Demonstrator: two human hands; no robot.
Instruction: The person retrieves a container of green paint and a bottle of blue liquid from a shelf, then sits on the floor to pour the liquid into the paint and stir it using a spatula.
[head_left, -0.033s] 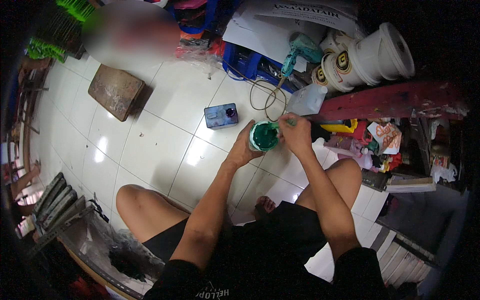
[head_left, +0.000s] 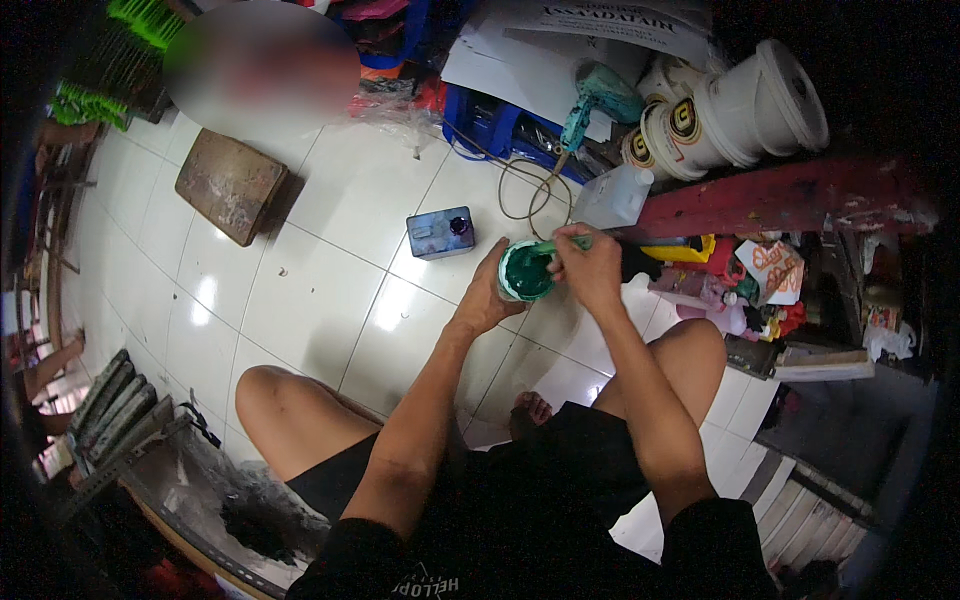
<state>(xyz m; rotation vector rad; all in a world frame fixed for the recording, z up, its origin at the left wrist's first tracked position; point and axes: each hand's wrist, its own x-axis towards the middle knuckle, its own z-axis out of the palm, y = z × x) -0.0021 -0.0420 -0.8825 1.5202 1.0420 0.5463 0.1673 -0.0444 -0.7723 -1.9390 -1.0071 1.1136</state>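
Note:
A white-rimmed tub of dark green paint (head_left: pixel 527 271) is held above the tiled floor, its open top facing me. My left hand (head_left: pixel 485 292) wraps around the tub's left side. In my right hand (head_left: pixel 590 268), at the tub's right rim, is a green-coated stirring stick (head_left: pixel 568 243), pinched between the fingers. Its lower end reaches over the paint; its exact shape is partly hidden by the fingers. Just beyond the tub stands a blue-stained rectangular can (head_left: pixel 441 233) with a dark round opening on top.
A translucent jug (head_left: pixel 613 197), a coiled cord (head_left: pixel 520 190) and a teal heat gun or dryer (head_left: pixel 600 100) lie ahead to the right, near white buckets (head_left: pixel 740 115). A worn brown stool (head_left: pixel 230 186) is at far left. A red beam (head_left: pixel 780 205) runs along the right.
My right hand has shifted slightly, and the stirring stick now lies more level across the tub's rim. The left hand keeps its hold on the tub.

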